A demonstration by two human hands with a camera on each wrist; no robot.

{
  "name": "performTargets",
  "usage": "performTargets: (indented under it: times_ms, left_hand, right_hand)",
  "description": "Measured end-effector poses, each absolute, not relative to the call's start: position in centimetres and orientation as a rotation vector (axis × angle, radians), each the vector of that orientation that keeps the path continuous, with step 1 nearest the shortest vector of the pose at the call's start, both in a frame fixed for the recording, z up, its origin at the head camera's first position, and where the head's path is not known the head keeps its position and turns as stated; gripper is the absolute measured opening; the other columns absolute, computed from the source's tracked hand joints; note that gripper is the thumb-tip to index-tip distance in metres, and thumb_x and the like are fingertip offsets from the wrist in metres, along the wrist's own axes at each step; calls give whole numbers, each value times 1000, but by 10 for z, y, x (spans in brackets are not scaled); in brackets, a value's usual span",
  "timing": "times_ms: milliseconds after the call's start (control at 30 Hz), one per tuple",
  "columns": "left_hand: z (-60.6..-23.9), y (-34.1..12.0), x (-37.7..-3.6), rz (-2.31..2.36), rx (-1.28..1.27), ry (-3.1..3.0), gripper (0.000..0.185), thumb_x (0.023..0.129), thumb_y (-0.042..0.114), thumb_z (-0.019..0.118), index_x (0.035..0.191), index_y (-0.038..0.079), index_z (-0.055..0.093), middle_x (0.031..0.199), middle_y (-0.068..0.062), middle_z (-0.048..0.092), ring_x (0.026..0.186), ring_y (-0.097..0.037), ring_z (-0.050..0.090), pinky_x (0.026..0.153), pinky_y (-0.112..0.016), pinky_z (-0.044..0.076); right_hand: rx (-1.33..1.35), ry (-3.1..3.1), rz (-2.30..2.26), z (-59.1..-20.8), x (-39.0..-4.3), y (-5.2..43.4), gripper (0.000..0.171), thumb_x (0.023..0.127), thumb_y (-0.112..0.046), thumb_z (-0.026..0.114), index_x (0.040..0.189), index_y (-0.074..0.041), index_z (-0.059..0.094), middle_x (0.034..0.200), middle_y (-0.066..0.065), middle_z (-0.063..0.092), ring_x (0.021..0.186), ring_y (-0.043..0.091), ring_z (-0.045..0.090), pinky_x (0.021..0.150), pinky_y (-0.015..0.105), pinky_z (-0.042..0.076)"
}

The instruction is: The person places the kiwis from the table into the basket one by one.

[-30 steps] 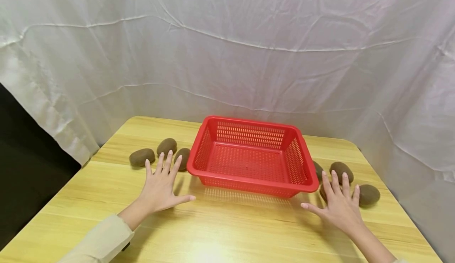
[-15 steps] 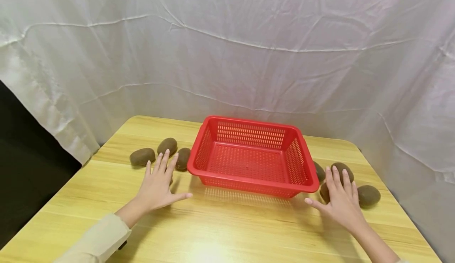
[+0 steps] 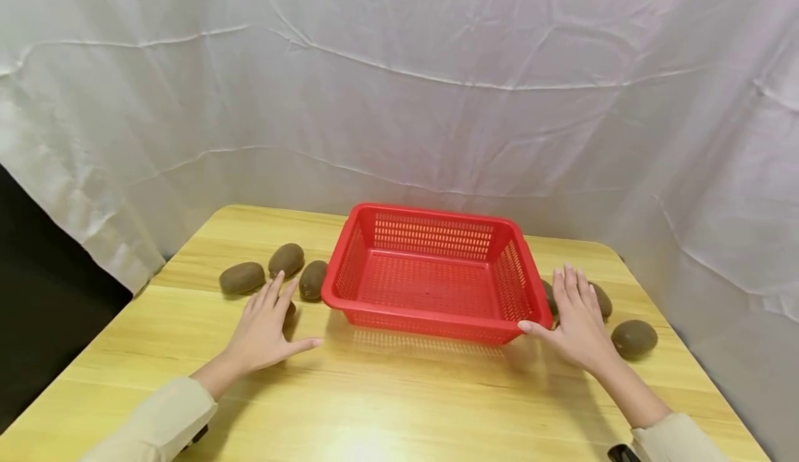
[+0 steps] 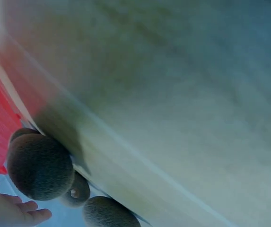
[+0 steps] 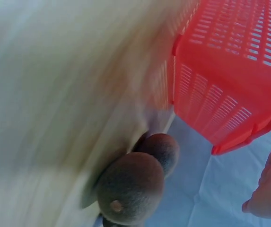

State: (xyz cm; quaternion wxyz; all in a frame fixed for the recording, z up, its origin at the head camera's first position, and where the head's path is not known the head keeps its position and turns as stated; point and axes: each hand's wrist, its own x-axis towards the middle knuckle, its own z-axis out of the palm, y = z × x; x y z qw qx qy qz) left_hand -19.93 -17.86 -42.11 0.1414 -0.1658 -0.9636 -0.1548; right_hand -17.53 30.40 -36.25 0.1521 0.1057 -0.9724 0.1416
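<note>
A red plastic basket (image 3: 431, 288) with slotted walls sits in the middle of the table. To its left lie several brown kiwis (image 3: 242, 278), and my left hand (image 3: 256, 337) hovers by them, fingers spread and holding nothing. One kiwi (image 3: 289, 315) is partly hidden beneath those fingers; in the left wrist view a kiwi (image 4: 39, 166) shows large near the fingertips. My right hand (image 3: 577, 330) is at the basket's right front corner, fingers straight, its thumb overlapping the rim. Around it are more kiwis (image 3: 634, 339), some partly covered by the hand.
The wooden table (image 3: 399, 406) has rounded back corners. A pale cloth curtain (image 3: 399, 101) hangs behind and along the sides. A dark area (image 3: 50, 295) shows past the table's left edge.
My right hand has moved left and away from me, bringing its thumb to the basket rim, and its fingers have drawn together. My left hand has shifted slightly left. Basket and kiwis stay put.
</note>
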Motion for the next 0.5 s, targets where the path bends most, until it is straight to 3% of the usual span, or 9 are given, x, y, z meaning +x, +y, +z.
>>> performTargets:
  times_ms: [233, 500]
  left_hand:
    - [-426, -185, -201, -446, -510, -2733, 106, 66, 66, 68, 141, 1, 31, 147, -27, 28, 133, -44, 30, 104, -61, 28]
    - [-424, -195, -204, -518, -515, -2745, 105, 67, 61, 71, 139, -4, 31, 145, -28, 30, 130, -45, 32, 103, -60, 30]
  right_hand:
    - [320, -2838, 485, -360, -186, 296, 110, 78, -55, 64, 146, 6, 3, 153, 27, -1, 142, 41, -9, 112, 60, 2]
    - [351, -2895, 461, -355, -195, 292, 110, 77, -56, 65, 146, 8, 6, 152, 29, 7, 141, 44, 3, 109, 62, 14]
